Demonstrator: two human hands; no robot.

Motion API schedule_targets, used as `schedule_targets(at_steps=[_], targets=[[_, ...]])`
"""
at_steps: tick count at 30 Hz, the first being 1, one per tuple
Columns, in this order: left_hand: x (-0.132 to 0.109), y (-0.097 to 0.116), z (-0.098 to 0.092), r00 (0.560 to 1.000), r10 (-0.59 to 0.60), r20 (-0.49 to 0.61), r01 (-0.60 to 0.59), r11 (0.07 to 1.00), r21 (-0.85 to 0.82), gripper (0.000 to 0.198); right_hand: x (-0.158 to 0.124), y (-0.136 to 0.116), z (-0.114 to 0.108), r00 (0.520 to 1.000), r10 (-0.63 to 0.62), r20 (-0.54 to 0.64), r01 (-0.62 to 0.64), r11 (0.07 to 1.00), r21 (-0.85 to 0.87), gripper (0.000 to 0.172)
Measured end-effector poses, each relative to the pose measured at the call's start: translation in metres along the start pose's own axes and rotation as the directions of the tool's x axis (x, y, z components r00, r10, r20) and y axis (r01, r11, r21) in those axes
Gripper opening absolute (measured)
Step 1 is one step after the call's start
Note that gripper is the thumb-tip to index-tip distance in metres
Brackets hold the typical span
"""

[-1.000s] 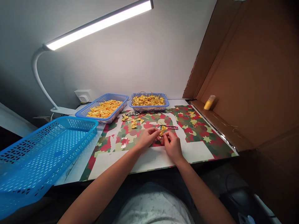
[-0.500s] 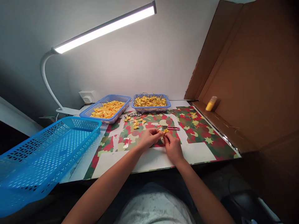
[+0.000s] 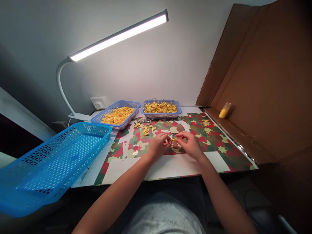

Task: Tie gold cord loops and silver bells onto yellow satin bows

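A small yellow bow (image 3: 173,139) is pinched between my two hands, just above the camouflage-patterned table cover. My left hand (image 3: 158,146) grips its left side with thumb and fingertips. From the right, my right hand (image 3: 189,145) pinches its other side. Behind the fingers lies a pair of small scissors (image 3: 174,134), mostly hidden by my right hand. Several loose yellow bows (image 3: 146,130) rest on the cover beyond my left hand, near a cluster of small silver bells (image 3: 145,121).
Two blue-violet baskets stand at the back: the left basket (image 3: 122,127) holds yellow bows, the right basket (image 3: 161,115) bows with gold cords. A large blue basket (image 3: 97,143) sits at the left under a lamp (image 3: 119,35). Cardboard (image 3: 255,81) and a yellow-filled bottle (image 3: 224,110) are right.
My right hand has turned and risen, its fingers now level with the bow's right side. The scissors have become mostly covered. The whole view has shifted slightly.
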State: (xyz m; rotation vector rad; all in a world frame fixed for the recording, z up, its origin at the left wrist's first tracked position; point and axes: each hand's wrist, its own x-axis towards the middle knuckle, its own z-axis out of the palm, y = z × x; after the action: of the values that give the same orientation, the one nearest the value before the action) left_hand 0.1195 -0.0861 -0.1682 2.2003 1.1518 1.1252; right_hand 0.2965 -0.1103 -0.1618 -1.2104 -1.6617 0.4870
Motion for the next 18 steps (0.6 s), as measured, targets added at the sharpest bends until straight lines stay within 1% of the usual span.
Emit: schedule_targets(at_steps=[3,7,13,18], targets=[[0.0,-0.004,0.002,0.999,0.039,-0.013,-0.038,0.997,0.07,0.009,0.005,-0.001,-0.002,0.996,-0.015,0.093,0.014,1.0,0.018,0.008],[0.0,-0.006,0.004,0.997,0.073,-0.019,-0.069,0.988,0.136,0.009,0.005,-0.005,-0.003,0.991,-0.014,0.131,0.01,0.999,0.032,0.006],[-0.001,-0.007,0.004,0.996,0.084,-0.028,-0.077,0.98,0.184,0.008,0.008,0.0,0.004,0.994,-0.007,0.113,-0.001,0.998,0.069,0.003],[0.001,-0.006,0.003,0.997,0.07,-0.034,-0.063,0.982,0.181,0.009,0.008,0.009,0.015,0.997,0.028,0.069,-0.038,0.989,0.143,0.014]])
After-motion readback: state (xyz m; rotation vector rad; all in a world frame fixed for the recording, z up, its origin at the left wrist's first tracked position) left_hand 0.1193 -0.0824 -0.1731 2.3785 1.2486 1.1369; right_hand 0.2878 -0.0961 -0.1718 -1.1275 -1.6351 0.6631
